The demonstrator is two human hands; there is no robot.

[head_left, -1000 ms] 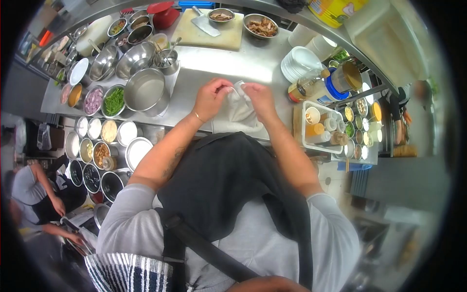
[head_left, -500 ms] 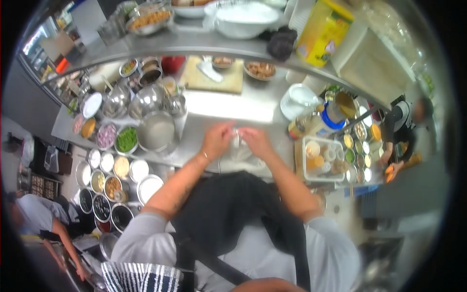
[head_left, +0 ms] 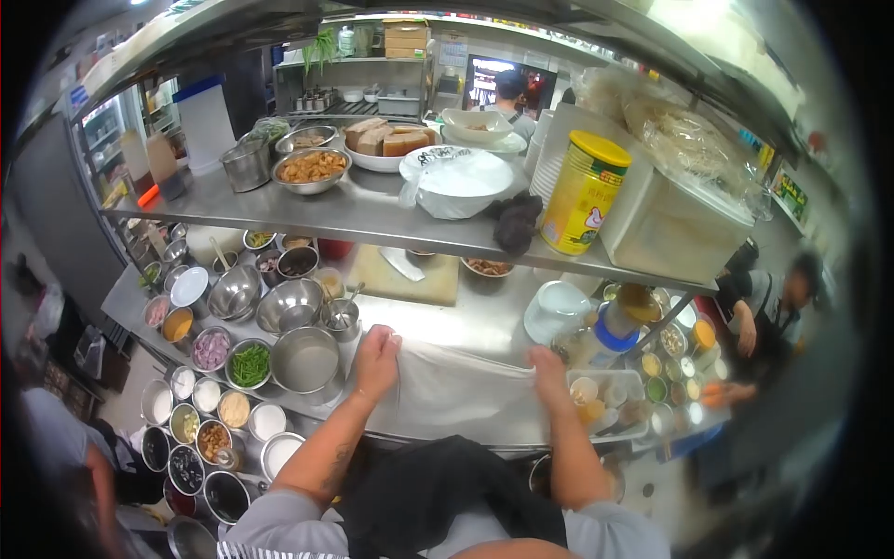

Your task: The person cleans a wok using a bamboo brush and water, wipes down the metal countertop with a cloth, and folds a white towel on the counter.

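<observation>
A thin whitish sheet (head_left: 461,373) is stretched between my two hands above the steel counter; whether it is cloth or plastic I cannot tell. My left hand (head_left: 377,361) is closed on its left corner, beside a large steel pot (head_left: 306,361). The right corner is gripped by my right hand (head_left: 548,373), slightly blurred, close to the jar with a blue lid (head_left: 616,337) and a clear bin of small containers (head_left: 615,396). Beyond the sheet lies a cutting board (head_left: 410,279) with a cleaver-like white blade (head_left: 402,265) on it.
A steel shelf (head_left: 372,224) crosses above the counter's back, bearing a yellow can (head_left: 585,191), a white tub (head_left: 680,233) and a bowl of browned pieces (head_left: 311,170). Bowls of chopped green vegetables (head_left: 249,365) and onion (head_left: 211,349) stand left. Co-workers are at both sides.
My hands, earlier close together pinching the bunched sheet, have moved apart, spreading it between them. The head view has tilted upward, showing more of the shelf and room.
</observation>
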